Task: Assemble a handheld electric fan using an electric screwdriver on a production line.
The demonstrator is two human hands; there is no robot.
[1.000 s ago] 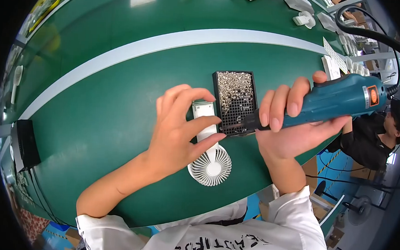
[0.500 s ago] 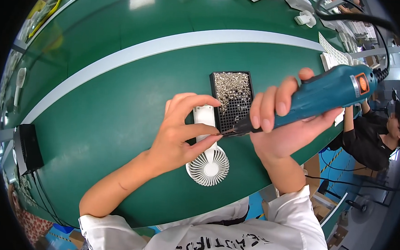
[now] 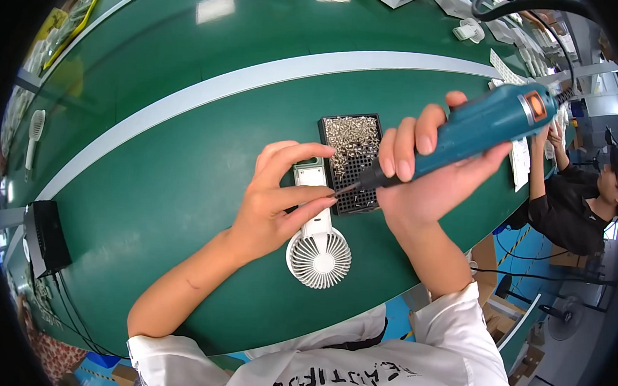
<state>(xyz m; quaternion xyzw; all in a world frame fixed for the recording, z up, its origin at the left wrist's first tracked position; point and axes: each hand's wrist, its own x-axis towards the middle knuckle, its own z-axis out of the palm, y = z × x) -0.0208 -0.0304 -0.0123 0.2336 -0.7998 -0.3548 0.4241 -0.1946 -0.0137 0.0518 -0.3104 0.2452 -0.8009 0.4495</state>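
My right hand point(image 3: 432, 175) grips a teal electric screwdriver point(image 3: 476, 128), its dark tip angled down toward the handle of a small white hand-held fan point(image 3: 317, 239) lying on the green table point(image 3: 171, 151). My left hand point(image 3: 277, 202) rests on the fan's handle, thumb and forefinger pinched together right at the screwdriver's tip. The fan's round grille points toward me. Just behind the fan sits a black tray of silver screws point(image 3: 351, 153). Whether a screw sits between my fingertips is too small to tell.
A pale stripe point(image 3: 259, 78) runs across the table. A black box point(image 3: 45, 235) sits at the left edge. Another white fan point(image 3: 36, 126) lies far left, and more white parts point(image 3: 468, 30) at the far right. A person in black point(image 3: 574, 207) works to the right.
The screwdriver has tilted up and swung left, its tip now at the fan's handle. My left fingers have closed into a pinch at the tip.
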